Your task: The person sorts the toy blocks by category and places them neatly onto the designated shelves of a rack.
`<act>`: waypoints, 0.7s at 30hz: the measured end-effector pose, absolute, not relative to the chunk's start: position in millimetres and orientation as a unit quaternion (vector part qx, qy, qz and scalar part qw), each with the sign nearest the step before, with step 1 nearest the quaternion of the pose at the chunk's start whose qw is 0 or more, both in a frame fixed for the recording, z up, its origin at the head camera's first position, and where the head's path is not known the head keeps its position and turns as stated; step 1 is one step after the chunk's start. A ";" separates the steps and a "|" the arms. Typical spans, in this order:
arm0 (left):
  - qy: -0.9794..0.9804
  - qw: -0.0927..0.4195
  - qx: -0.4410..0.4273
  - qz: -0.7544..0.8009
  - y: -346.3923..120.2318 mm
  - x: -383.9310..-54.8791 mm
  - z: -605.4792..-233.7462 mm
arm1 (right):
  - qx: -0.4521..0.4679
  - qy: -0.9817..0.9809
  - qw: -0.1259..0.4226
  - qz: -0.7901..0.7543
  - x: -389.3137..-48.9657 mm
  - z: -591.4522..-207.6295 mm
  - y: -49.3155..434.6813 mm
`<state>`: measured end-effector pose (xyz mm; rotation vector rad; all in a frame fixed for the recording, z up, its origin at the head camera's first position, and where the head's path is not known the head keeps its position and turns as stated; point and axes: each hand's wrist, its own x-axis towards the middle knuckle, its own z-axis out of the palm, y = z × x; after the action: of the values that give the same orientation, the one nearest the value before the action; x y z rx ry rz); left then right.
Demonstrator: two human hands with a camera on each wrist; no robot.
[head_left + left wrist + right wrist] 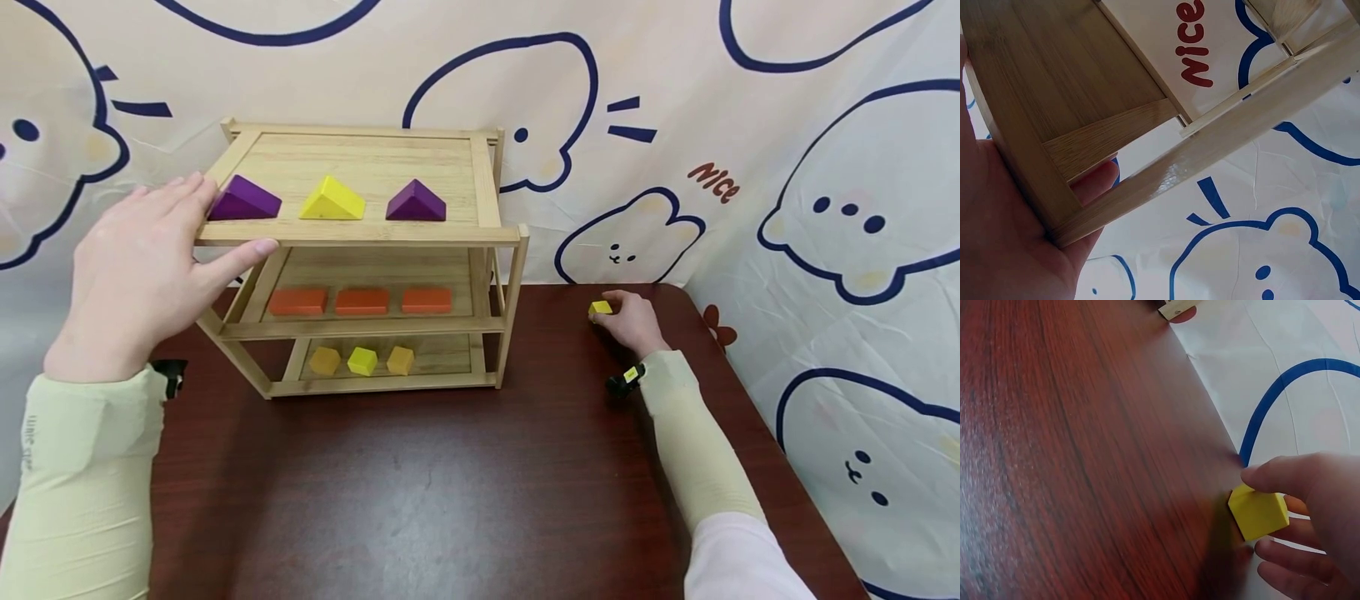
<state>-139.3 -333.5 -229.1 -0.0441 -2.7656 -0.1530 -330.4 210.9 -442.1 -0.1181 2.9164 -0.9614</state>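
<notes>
At the table's far right, my right hand (633,323) pinches a small yellow block (600,308). In the right wrist view, the thumb lies against one side of the yellow block (1259,514) and the fingers are at the other. My left hand (142,258) grips the top left front corner of a wooden three-tier shelf (360,233); its palm presses that corner in the left wrist view. Beside its fingers is a purple triangular block (246,200), in a row with a yellow triangular block (332,200) and another purple triangular block (416,202).
Three orange rectangular blocks (362,302) sit on the middle tier. The bottom tier bears a yellow cube (362,362) between two orange-yellow blocks (401,361). A dark brown table (420,492) lies underneath, with a cartoon-printed cloth (630,50) behind and at the right.
</notes>
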 end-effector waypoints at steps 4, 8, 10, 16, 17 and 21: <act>-0.982 0.181 -0.015 -0.054 -333.0 -138.9 -228.7 | -0.039 0.949 0.025 -0.313 -330.9 -443.1 211.0; -0.982 0.179 -0.014 -0.055 -332.9 -138.2 -228.5 | -0.040 0.949 0.022 -0.313 -331.8 -443.3 211.2; -0.982 0.178 -0.012 -0.055 -332.9 -138.1 -228.3 | -0.040 0.949 0.020 -0.313 -332.2 -443.6 211.1; -0.984 0.172 -0.010 -0.052 -332.3 -138.5 -228.3 | -0.039 0.948 0.017 -0.315 -333.0 -444.1 210.2; -0.984 0.172 -0.010 -0.052 -332.3 -138.5 -228.5 | -0.040 0.948 0.017 -0.315 -333.0 -444.0 210.1; -0.984 0.172 -0.011 -0.051 -332.3 -138.6 -228.7 | -0.049 0.950 0.015 -0.308 -333.3 -443.5 209.8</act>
<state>-138.6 -332.3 -228.7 -0.0325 -2.7929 -0.1438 -333.3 209.8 -443.5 -0.1534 2.9567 -0.9588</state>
